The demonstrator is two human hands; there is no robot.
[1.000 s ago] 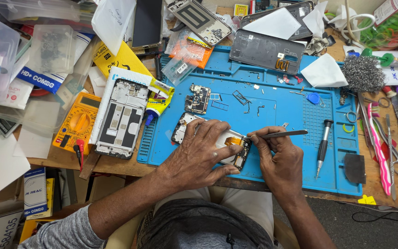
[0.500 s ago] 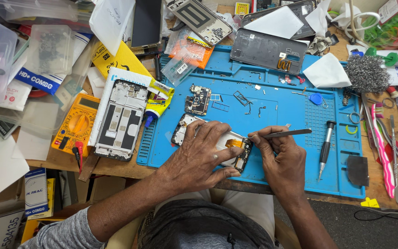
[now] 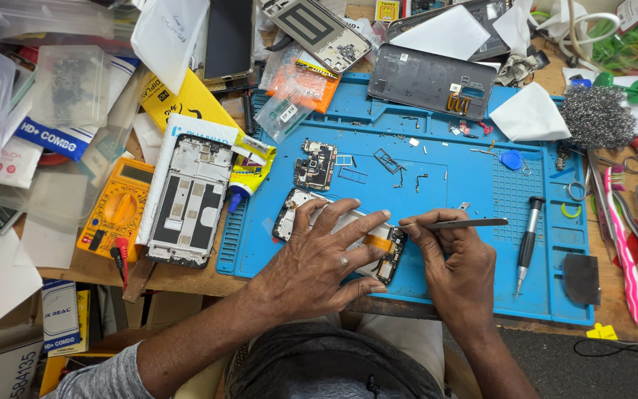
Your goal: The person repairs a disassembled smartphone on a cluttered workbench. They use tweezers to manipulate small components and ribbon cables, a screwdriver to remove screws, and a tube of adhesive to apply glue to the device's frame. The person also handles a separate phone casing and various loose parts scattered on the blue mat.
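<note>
One view only, from the head camera, looking almost straight down over the person's lap onto the cluttered wooden bench [image 3: 629, 295]. It sits close: the blue rubber work mat [image 3: 474, 185] fills the middle, and both forearms enter from the bottom edge.
</note>
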